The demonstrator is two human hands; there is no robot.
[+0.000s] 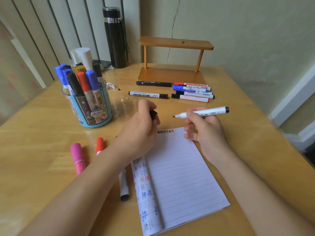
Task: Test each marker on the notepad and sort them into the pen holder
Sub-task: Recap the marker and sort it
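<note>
My right hand (204,132) grips an uncapped white marker (206,111), its black tip pointing left, above the top of the lined notepad (180,174). My left hand (141,126) pinches the marker's black cap (153,114) just left of the tip. Small coloured test marks (165,131) run along the notepad's top edge. The round blue pen holder (92,106) stands at the left with several markers upright in it. Loose markers (192,92) lie in a group at the far side of the table.
A pink marker (78,157), a red-capped marker (100,145) and a white marker (124,186) lie under and beside my left forearm. A wooden shelf (173,60) and a black flask (115,38) stand at the back. The wall is close on the right.
</note>
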